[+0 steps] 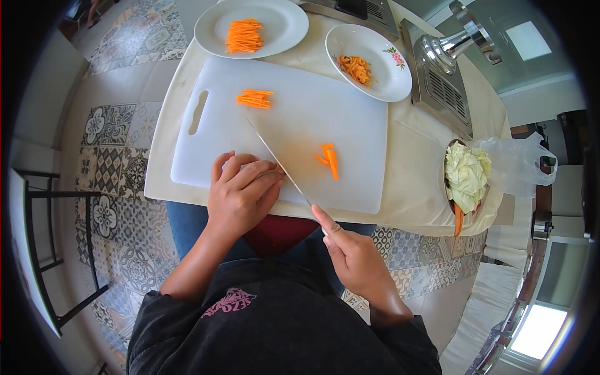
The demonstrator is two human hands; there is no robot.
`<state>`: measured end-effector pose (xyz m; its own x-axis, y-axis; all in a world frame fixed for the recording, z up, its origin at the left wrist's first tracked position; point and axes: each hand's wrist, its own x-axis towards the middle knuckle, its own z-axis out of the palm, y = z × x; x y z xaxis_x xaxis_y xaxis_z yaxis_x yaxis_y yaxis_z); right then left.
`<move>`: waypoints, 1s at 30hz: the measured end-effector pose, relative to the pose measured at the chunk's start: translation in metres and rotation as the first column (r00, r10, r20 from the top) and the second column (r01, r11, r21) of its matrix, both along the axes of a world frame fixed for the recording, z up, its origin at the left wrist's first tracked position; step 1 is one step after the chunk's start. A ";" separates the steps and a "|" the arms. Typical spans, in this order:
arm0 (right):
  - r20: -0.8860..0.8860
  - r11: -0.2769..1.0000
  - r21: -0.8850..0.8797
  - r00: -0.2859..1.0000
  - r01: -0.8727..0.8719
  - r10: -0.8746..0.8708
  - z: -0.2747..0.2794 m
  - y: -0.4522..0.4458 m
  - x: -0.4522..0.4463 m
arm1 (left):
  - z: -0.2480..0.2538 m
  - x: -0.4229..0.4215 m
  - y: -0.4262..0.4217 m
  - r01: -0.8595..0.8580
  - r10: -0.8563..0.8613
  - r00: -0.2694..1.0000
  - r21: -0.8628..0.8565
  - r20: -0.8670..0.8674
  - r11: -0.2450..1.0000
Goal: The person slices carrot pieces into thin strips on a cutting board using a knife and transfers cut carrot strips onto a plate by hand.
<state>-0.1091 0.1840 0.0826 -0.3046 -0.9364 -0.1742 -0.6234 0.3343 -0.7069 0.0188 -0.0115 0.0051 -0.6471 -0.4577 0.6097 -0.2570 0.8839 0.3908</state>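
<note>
The left hand (244,192) is bending its fingers over the near side of the board (219,128), pressing down on a carrot piece (280,168) that is mostly hiding under the fingers; only a small orange bit is showing at the blade. The right hand (354,255) is closing around the handle of the knife (277,158), with its index finger extending along the handle towards the blade. The blade is slanting over the board, its tip pointing away from the person and to the left, and its side is running just beside the left fingertips.

Beyond the tip, a small stack of carrot strips (255,99) is lying on the board. To the right of the blade, a few thicker chunks (332,164) are resting near an orange stain. The board is lying on the table (419,169), its handle slot facing left. Past its far edge, a plate (284,28) is holding a larger pile of strips (244,36), and a flowered bowl (390,81) is holding orange scraps (356,70). At the right, cabbage (469,169) is sitting beside a clear bag (522,164).
</note>
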 end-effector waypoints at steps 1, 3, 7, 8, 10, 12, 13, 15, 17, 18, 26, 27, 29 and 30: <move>-0.039 1.000 -0.001 0.999 -0.004 0.004 -0.001 0.000 0.003 | 0.000 0.000 0.000 -0.003 0.003 1.000 -0.006 0.002 1.000; -0.105 1.000 0.007 0.994 -0.010 0.011 -0.004 0.000 0.011 | -0.001 0.002 0.001 -0.007 0.007 1.000 -0.016 0.007 1.000; -0.144 1.000 0.022 0.990 -0.007 0.010 -0.002 0.000 0.017 | -0.005 0.002 -0.001 -0.016 0.016 1.000 -0.032 0.004 0.999; -0.133 1.000 0.021 0.991 -0.003 0.005 -0.001 0.000 0.015 | -0.004 0.002 0.000 -0.018 0.018 1.000 -0.034 0.002 0.999; 0.043 0.995 -0.085 0.998 0.044 -0.041 -0.008 0.002 0.009 | -0.005 0.001 0.000 -0.005 0.004 1.000 -0.025 -0.013 1.000; 0.230 0.993 -0.048 0.969 0.106 -0.093 -0.008 0.005 0.002 | -0.004 0.001 0.000 0.001 -0.001 1.000 -0.023 -0.025 1.000; 0.272 0.992 0.010 0.955 0.122 -0.120 -0.006 0.005 0.000 | -0.004 0.001 0.000 -0.002 0.001 1.000 -0.024 -0.030 1.000; 0.348 0.981 0.129 0.919 0.146 -0.183 -0.001 0.005 -0.004 | -0.002 -0.001 0.000 -0.007 0.008 0.999 0.020 -0.045 1.000; 0.291 0.991 0.026 0.947 0.133 -0.135 -0.004 0.007 -0.002 | 0.000 -0.005 0.001 -0.013 0.020 0.998 0.103 -0.061 0.995; 0.261 0.992 -0.028 0.959 0.122 -0.111 -0.005 0.007 -0.002 | 0.001 -0.006 0.001 -0.033 0.040 0.998 0.121 -0.054 0.992; 0.031 0.986 -0.120 0.993 0.117 -0.114 -0.012 0.012 -0.002 | 0.007 -0.002 -0.004 -0.051 0.062 0.997 0.237 -0.040 0.970; 0.013 0.982 -0.156 0.994 0.111 -0.110 -0.015 0.013 -0.002 | 0.013 -0.001 -0.005 -0.025 0.024 1.000 0.182 0.008 0.983; 0.005 0.984 -0.148 0.995 0.102 -0.102 -0.013 0.012 -0.002 | 0.023 0.002 -0.009 0.031 -0.039 0.993 0.072 0.108 0.997; 0.000 0.985 -0.144 0.995 0.095 -0.096 -0.012 0.011 -0.003 | 0.022 0.002 -0.011 0.063 -0.069 0.990 0.055 0.125 0.997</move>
